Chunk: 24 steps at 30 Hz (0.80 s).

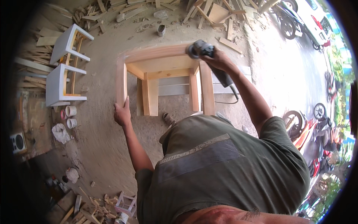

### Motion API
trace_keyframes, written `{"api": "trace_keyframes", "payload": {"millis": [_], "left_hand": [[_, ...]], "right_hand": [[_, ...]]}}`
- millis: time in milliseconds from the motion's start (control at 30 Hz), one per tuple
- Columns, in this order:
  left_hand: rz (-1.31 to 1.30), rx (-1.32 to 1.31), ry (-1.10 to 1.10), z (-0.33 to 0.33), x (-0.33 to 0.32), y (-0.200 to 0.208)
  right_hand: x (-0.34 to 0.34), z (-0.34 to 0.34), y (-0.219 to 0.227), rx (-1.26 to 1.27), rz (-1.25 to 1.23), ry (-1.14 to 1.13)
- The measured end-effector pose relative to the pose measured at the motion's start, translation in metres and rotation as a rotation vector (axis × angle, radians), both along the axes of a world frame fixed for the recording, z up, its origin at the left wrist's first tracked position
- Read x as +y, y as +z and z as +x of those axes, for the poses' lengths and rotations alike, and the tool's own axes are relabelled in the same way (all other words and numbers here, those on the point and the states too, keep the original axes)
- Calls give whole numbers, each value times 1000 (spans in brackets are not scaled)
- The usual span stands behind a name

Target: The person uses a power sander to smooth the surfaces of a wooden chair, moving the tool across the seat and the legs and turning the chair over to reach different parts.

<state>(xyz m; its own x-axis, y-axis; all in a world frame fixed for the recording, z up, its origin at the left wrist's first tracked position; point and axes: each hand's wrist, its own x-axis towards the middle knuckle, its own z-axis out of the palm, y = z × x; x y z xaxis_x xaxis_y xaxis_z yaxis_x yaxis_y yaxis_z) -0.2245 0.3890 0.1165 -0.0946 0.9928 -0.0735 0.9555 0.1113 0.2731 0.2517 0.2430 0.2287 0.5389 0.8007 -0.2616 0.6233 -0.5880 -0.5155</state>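
Note:
A small bare-wood table (156, 54) is tipped over in front of me, its legs toward my body and its underside frame showing. My right hand (219, 61) is wrapped round an angle grinder (201, 48), whose round head rests at the table's far right corner. A dark cable hangs from the back of the tool. On the left, my left hand (122, 112) grips the end of a table leg (121, 84), thumb along the wood. The disc's face against the wood is hidden.
Two white-topped small tables (69, 43) lie tipped at the left. Near them stand paint pots (71, 111) and a speaker (18, 142). Scrap wood (218, 15) is piled at the back. A dark tin (161, 30) stands on the dusty ground. Motorcycles (304, 132) are parked at the right.

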Motion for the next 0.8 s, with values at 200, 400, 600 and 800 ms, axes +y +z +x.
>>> {"api": "trace_keyframes", "payload": {"millis": [200,400,600,800], "left_hand": [[5,37,-26,2,2,1],[-6,-5,-7,-1,1,-3],[-12,-34,3,2,1,3],[-13,-160,-16,-7,8,-17]], "right_hand": [[12,3,-9,-47,57,-25],[69,-45,-10,31,46,96],[162,-110,-30,101,94,217],[266,-199,-21,73,32,370]]}}
